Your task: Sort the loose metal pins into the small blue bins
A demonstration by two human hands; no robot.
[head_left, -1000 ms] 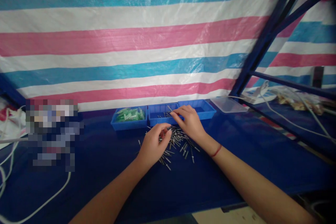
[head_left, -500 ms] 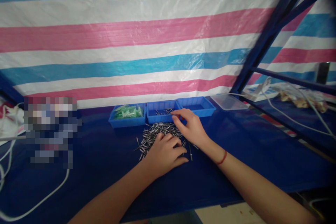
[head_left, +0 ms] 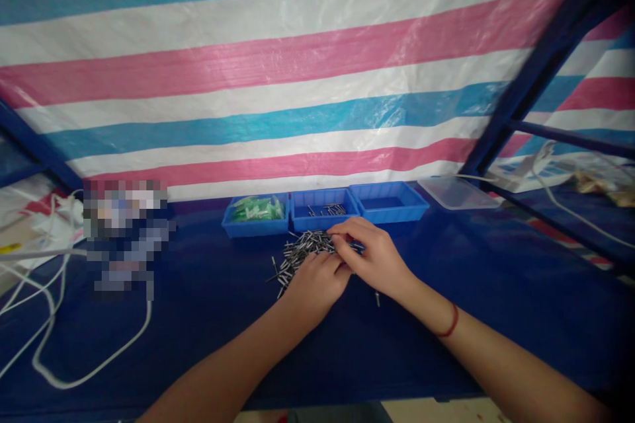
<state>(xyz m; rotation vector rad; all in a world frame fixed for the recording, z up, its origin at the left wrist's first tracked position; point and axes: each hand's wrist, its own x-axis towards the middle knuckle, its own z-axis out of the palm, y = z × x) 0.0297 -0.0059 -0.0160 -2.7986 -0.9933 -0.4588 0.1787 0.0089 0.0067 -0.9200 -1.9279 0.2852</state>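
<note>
A heap of small metal pins (head_left: 300, 252) lies on the blue table cover (head_left: 208, 317), just in front of three blue trays. My left hand (head_left: 315, 284) rests on the near side of the heap with its fingers curled under; what they hold is hidden. My right hand (head_left: 374, 256) lies right beside it, touching it, fingertips pinched down into the pins. The left tray (head_left: 255, 225) holds green parts, the middle tray (head_left: 297, 219) a few pins, and the right tray (head_left: 391, 211) looks bare.
A clear plastic container (head_left: 459, 193) sits right of the trays. White cables (head_left: 89, 367) loop over the table's left side beside a blurred patch. A striped tarp (head_left: 278, 79) closes the back. Dark blue frame bars (head_left: 530, 86) rise at the right, with more cables behind.
My right hand has drawn back from the middle tray onto the heap. My left hand has moved in until the two hands touch. The pins lie in a tighter heap than before.
</note>
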